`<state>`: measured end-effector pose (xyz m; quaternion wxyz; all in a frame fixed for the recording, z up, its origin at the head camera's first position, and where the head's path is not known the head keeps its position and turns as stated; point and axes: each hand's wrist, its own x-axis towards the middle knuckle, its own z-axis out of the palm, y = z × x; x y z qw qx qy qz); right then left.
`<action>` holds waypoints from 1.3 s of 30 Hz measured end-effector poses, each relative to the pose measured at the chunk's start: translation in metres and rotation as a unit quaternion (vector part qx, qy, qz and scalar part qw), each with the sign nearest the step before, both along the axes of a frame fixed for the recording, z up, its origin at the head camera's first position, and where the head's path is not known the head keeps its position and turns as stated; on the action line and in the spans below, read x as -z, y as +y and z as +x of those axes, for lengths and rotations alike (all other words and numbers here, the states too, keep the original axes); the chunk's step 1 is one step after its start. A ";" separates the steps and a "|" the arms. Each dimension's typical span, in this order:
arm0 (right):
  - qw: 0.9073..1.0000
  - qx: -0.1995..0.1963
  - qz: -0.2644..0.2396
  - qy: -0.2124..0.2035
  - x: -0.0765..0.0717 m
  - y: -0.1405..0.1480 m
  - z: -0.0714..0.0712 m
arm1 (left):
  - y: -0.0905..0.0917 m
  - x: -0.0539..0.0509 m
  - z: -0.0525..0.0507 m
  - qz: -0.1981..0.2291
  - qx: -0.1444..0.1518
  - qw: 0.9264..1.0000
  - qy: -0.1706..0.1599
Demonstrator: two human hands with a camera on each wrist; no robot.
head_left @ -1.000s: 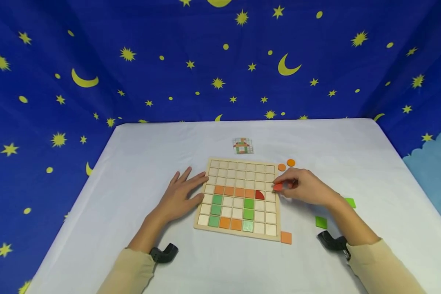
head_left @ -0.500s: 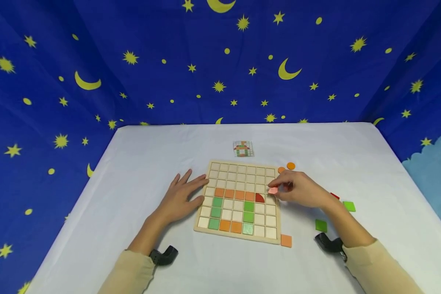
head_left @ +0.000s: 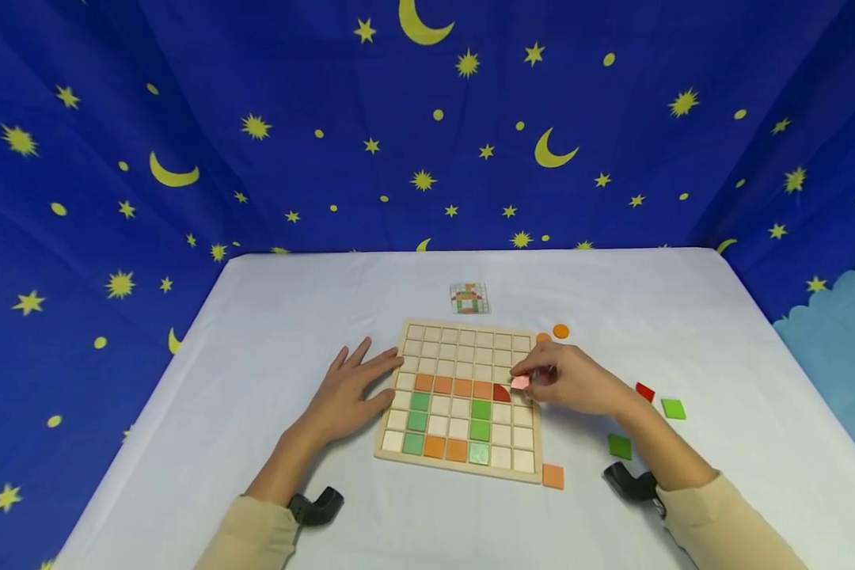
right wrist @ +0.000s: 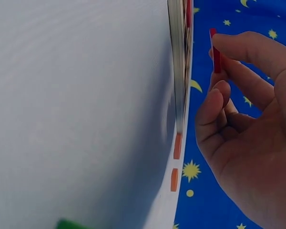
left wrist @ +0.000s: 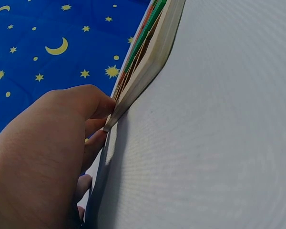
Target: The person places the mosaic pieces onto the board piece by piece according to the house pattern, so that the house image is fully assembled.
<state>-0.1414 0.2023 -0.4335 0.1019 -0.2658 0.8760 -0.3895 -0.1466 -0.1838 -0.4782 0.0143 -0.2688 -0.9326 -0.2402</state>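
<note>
A wooden grid board [head_left: 458,473] lies on the white table, several of its cells filled with orange and green square tiles and one with a red quarter-circle tile [head_left: 501,393]. At the board's left edge, my left hand [head_left: 347,396] rests with fingers spread, thumb and fingertips touching the rim. My right hand [head_left: 577,380] pinches a red tile [right wrist: 216,52] between thumb and fingers, over the board's right side, just right of the placed red piece. In the head view the held tile shines pinkish; its full outline is partly hidden by the fingers.
Behind the board lies a small pattern card [head_left: 469,298]. Orange discs [head_left: 560,331] sit past the board's right corner. An orange square [head_left: 552,476] touches the near right corner; a red piece [head_left: 644,392] and green squares [head_left: 619,446] lie near my right forearm.
My right hand has moved left with the red tile, from the board's right rim to over its cells. The left hand keeps its place. The head view has tilted up slightly.
</note>
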 end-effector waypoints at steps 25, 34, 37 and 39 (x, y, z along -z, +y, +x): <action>0.999 -0.026 0.015 0.028 -0.001 -0.018 -0.002 | 0.000 -0.001 0.001 0.003 -0.003 1.000 0.002; 0.999 -0.030 0.010 0.024 -0.001 -0.023 -0.002 | 0.000 0.001 0.001 0.003 -0.005 1.000 0.004; 0.999 -0.033 0.011 0.021 0.000 -0.025 -0.002 | 0.000 0.002 0.001 0.000 -0.005 1.000 0.005; 0.999 -0.033 0.014 0.023 0.000 -0.026 -0.002 | 0.000 0.002 0.001 0.000 -0.005 1.000 0.006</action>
